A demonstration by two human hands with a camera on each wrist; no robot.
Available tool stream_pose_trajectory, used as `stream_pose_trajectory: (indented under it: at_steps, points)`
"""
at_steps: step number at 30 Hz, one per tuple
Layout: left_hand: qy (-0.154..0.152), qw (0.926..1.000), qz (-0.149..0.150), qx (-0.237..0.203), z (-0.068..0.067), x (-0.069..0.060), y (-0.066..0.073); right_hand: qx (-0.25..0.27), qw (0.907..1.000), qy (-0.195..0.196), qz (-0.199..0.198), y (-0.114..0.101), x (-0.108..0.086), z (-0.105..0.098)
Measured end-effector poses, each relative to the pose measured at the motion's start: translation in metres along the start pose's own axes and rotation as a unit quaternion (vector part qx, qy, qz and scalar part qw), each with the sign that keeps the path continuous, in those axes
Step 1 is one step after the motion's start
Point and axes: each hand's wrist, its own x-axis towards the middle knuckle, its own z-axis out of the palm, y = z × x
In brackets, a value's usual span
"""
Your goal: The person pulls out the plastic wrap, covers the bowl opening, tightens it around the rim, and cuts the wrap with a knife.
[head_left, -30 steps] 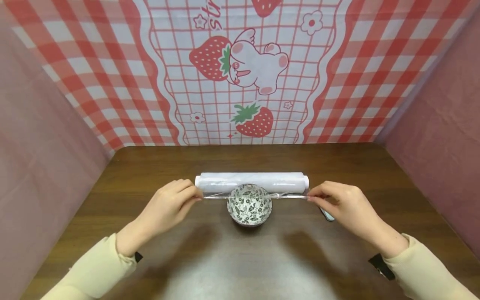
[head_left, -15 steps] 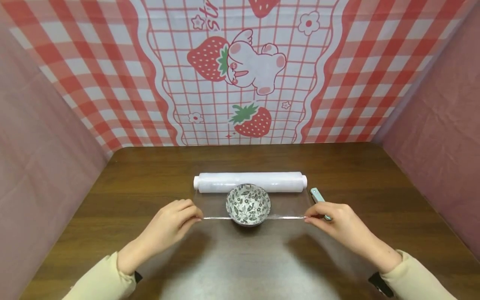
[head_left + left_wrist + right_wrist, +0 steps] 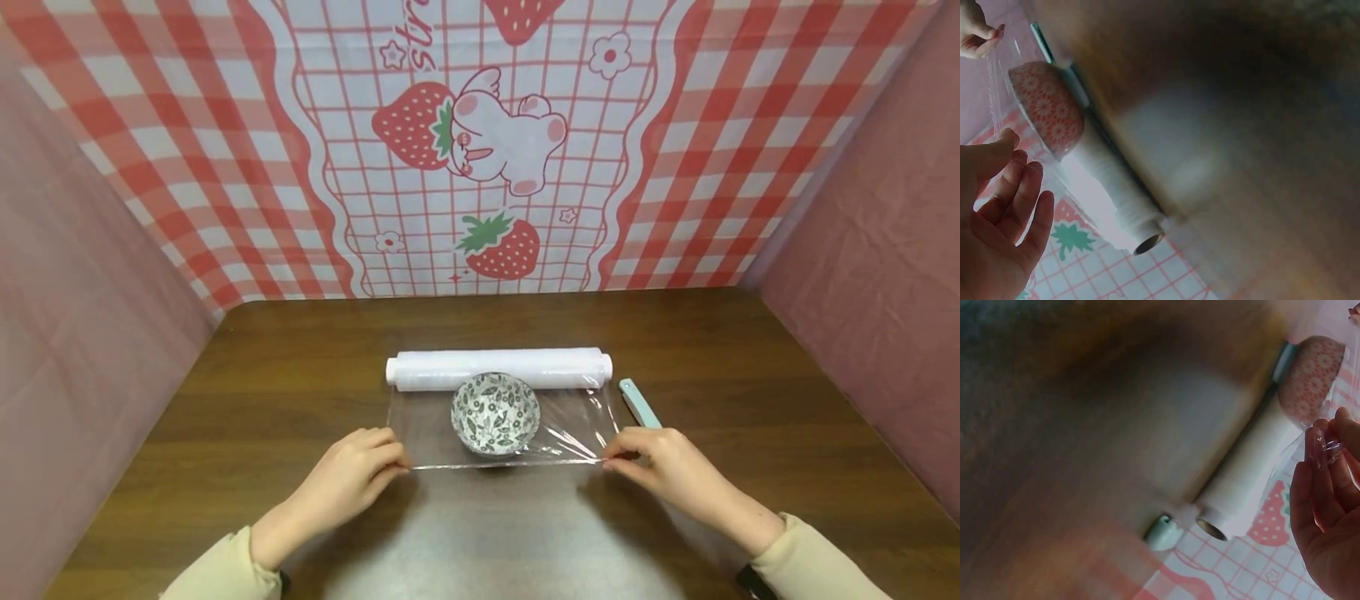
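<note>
Apparently covering bowl point(image 3: 495, 414), lower centre, with clear film point(image 3: 566, 429) — pinched by left hand point(image 3: 360, 468), right hand point(image 3: 663, 464). Likely calls next for lowering.

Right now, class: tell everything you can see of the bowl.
The bowl is round, ceramic-looking, whitish inside with dark leaves and flowers; wrist views show a reddish flowered outside. It stands upright on the table, nearer the person than the white roll. Clear film stretches over it; whether the two touch is unclear.
</note>
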Motion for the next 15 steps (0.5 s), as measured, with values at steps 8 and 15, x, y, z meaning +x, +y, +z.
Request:
stream_pose_trajectory:
  at_steps: [8, 15]
  points:
    - [-0.023, 0.9997, -0.004, 0.008, 0.011, -0.002, -0.007, -0.054, 0.9948, -0.05, 0.071, 0.006, 0.002, 0.012]
    - [-0.066, 0.9971, -0.026, 0.03, 0.019, 0.004, -0.012, -0.08, 0.985, -0.065, 0.139, 0.011, 0.009, 0.021]
